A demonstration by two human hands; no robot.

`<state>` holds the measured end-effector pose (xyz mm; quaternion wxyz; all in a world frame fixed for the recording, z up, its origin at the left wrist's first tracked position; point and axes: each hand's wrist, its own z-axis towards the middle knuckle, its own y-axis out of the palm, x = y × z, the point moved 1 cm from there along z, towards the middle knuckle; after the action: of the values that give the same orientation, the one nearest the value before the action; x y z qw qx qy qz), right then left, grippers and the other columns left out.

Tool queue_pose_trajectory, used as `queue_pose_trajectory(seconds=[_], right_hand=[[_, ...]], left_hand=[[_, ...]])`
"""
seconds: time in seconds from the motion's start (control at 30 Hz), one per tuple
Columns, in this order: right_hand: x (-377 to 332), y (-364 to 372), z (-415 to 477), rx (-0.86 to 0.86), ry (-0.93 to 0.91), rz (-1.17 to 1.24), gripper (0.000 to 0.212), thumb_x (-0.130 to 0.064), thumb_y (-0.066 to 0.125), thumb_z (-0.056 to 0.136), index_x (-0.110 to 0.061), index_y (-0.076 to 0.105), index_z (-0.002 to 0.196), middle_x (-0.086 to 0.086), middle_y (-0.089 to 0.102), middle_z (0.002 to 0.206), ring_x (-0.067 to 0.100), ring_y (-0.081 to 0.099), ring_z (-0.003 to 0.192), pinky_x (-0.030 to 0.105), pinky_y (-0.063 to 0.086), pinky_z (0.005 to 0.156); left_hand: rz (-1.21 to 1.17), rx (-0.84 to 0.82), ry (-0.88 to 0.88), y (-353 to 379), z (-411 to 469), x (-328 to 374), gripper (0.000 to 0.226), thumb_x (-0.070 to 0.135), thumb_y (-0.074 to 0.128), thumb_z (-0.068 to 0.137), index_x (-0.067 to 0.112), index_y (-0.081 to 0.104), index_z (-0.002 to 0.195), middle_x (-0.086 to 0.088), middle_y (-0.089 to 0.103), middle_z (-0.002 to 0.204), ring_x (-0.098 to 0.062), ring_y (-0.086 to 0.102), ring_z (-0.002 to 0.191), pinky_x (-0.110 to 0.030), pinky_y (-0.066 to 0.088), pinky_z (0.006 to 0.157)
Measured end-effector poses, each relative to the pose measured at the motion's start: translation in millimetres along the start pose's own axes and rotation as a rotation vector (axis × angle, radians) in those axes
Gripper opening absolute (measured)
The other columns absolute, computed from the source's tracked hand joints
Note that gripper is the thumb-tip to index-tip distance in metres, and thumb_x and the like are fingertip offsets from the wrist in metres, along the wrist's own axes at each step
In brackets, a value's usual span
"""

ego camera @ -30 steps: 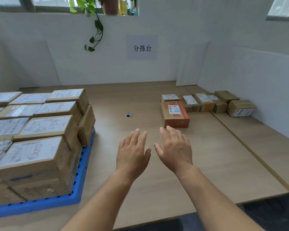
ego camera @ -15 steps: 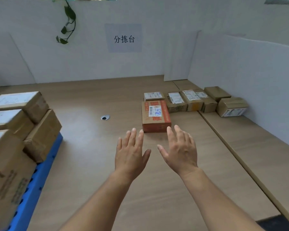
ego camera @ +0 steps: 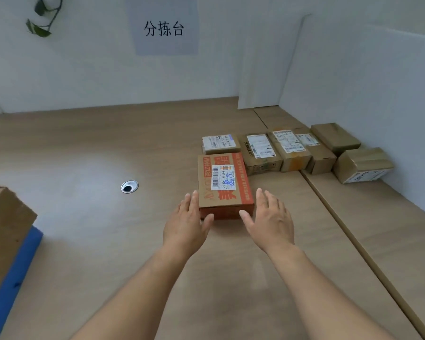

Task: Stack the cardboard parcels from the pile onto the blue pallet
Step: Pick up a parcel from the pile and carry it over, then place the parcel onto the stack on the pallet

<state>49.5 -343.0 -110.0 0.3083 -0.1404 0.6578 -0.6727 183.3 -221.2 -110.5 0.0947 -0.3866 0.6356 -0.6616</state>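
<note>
Fingers (ego camera: pixel 193 201) on both hands are stretching out straight, released, holding nothing. My left hand (ego camera: pixel 185 224) and right hand (ego camera: pixel 271 222) are flanking the near end of the orange parcel (ego camera: pixel 222 182); I cannot tell whether they are touching it. It is lying flat on the desk (ego camera: pixel 84 192), just before the pile (ego camera: pixel 290 150), with the blue pallet (ego camera: pixel 12 273) far left.

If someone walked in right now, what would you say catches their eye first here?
The orange-printed parcel on the wooden table stands out, with the left hand and right hand open, flanking its near end. Behind it a row of brown parcels runs toward the right wall; the blue pallet shows at the left edge.
</note>
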Motion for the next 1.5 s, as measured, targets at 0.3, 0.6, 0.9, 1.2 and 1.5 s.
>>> queue_pose_trajectory(seconds=[0.3, 0.6, 0.9, 1.2, 1.5], right_hand=[[10, 46, 70, -0.259, 0.179, 0.268, 0.070, -0.043, 0.043, 0.097, -0.008, 0.013, 0.150, 0.012, 0.036, 0.147, 0.028, 0.036, 0.132, 0.039, 0.035, 0.104], [23, 64, 79, -0.397, 0.275, 0.635, 0.064, -0.027, 0.054, 0.092, -0.021, 0.025, 0.149, -0.004, 0.051, 0.137, 0.017, 0.049, 0.122, 0.034, 0.039, 0.104], [23, 50, 37, -0.386, 0.218, 0.655, 0.080, -0.024, 0.059, 0.087, -0.026, 0.012, 0.152, -0.004, 0.044, 0.144, 0.016, 0.046, 0.126, 0.036, 0.038, 0.107], [17, 7, -31, -0.297, 0.098, 0.682, 0.091, -0.032, 0.070, 0.077, -0.028, 0.016, 0.151, -0.003, 0.050, 0.135, 0.015, 0.051, 0.119, 0.039, 0.043, 0.103], [10, -31, -125, -0.169, -0.025, 0.758, 0.099, -0.060, 0.064, 0.056, -0.035, 0.027, 0.145, -0.008, 0.054, 0.129, 0.011, 0.056, 0.114, 0.038, 0.049, 0.097]], left_hand=[[-0.287, -0.129, -0.151, 24, 70, -13, 0.067, 0.040, 0.038, 0.099, 0.012, 0.006, 0.151, -0.010, 0.034, 0.150, -0.027, 0.038, 0.134, -0.034, 0.034, 0.103], [-0.657, -0.179, -0.239, 40, 81, -17, 0.061, 0.021, 0.047, 0.098, 0.021, 0.017, 0.151, 0.003, 0.041, 0.147, -0.016, 0.044, 0.129, -0.029, 0.034, 0.108], [-0.792, -0.169, -0.194, 32, 37, -17, 0.075, 0.000, 0.051, 0.089, 0.025, 0.018, 0.151, 0.009, 0.047, 0.140, -0.011, 0.049, 0.124, -0.029, 0.042, 0.103], [-0.732, -0.073, -0.062, -10, -50, -11, 0.073, 0.008, 0.059, 0.086, 0.038, 0.027, 0.144, 0.019, 0.052, 0.128, -0.005, 0.052, 0.117, -0.028, 0.047, 0.095], [-0.741, 0.026, -0.010, -37, -158, -11, 0.071, 0.008, 0.057, 0.087, 0.044, 0.029, 0.141, 0.020, 0.054, 0.125, -0.001, 0.052, 0.115, -0.014, 0.044, 0.083]])
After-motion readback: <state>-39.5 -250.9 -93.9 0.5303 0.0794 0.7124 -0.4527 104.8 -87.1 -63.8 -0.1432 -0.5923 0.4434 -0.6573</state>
